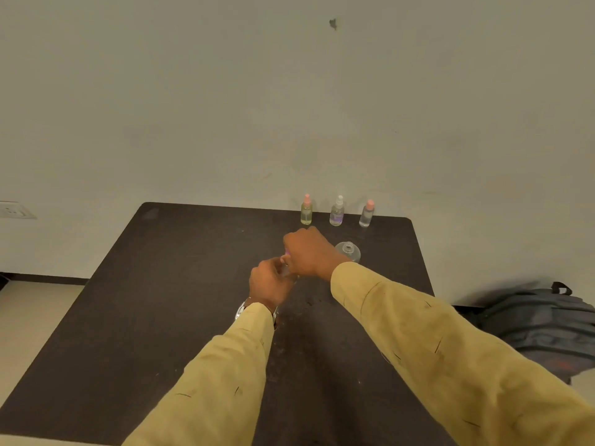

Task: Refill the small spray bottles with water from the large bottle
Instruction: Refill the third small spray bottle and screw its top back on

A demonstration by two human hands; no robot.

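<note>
Both hands meet over the middle of the dark table (161,300). My left hand (269,283) grips the body of a small clear spray bottle (287,272), mostly hidden by my fingers. My right hand (306,252) is curled over its top, where a bit of pink cap (286,252) shows. The large clear bottle (348,250) stands open just right of my right hand. Three small spray bottles stand along the far edge: a yellowish one (306,211) with a pink cap, a purplish one (337,212) with a clear cap, and a clear one (366,214) with a pink cap.
A grey backpack (544,326) lies past the table's right edge. A plain wall rises behind the table, with a socket (14,210) at the left. Floor shows at the left side.
</note>
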